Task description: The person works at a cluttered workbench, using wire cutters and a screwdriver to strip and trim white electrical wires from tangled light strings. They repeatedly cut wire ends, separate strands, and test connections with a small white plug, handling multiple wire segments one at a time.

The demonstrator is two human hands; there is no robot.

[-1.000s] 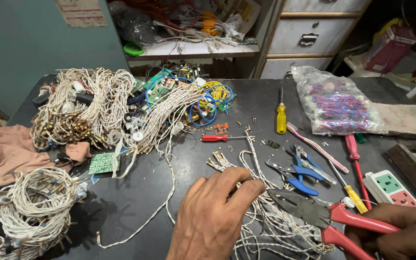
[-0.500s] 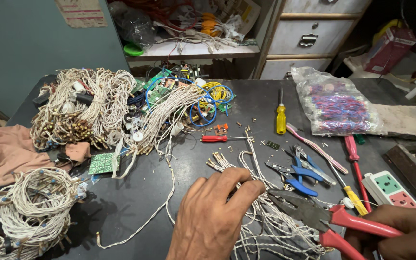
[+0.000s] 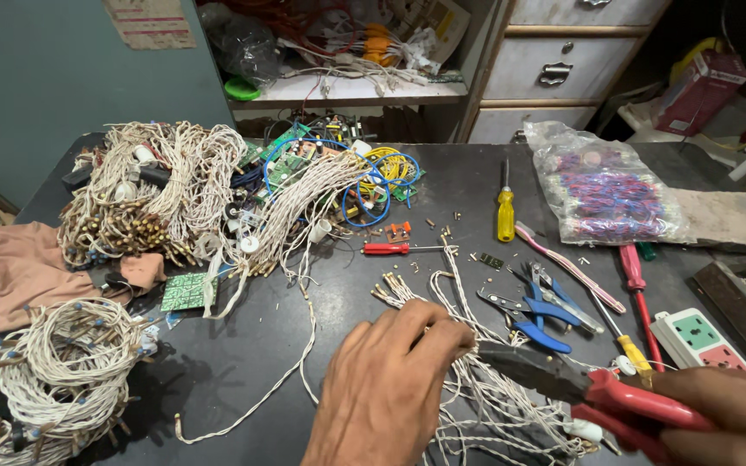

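Near the bench's front edge, the left hand (image 3: 386,388) pinches white twisted wires (image 3: 485,406); the right hand (image 3: 723,423) is clamped on red-handled pliers (image 3: 580,388).

Dark surface (image 3: 321,345), crowded: white wire bundles (image 3: 153,185) upper left, brown cloth (image 3: 10,267) at left edge, yellow screwdriver (image 3: 505,216) centre right, blue pliers (image 3: 537,311) below it, plastic bag (image 3: 602,190) upper right, power strip (image 3: 692,336) far right.

Pliers (image 3: 580,384) at 4 o'clock have glossy red plastic handles with dull dark metal jaws; the wires (image 3: 477,406) look like matt white twisted cord, and the tabletop (image 3: 269,345) is smooth dark matt.
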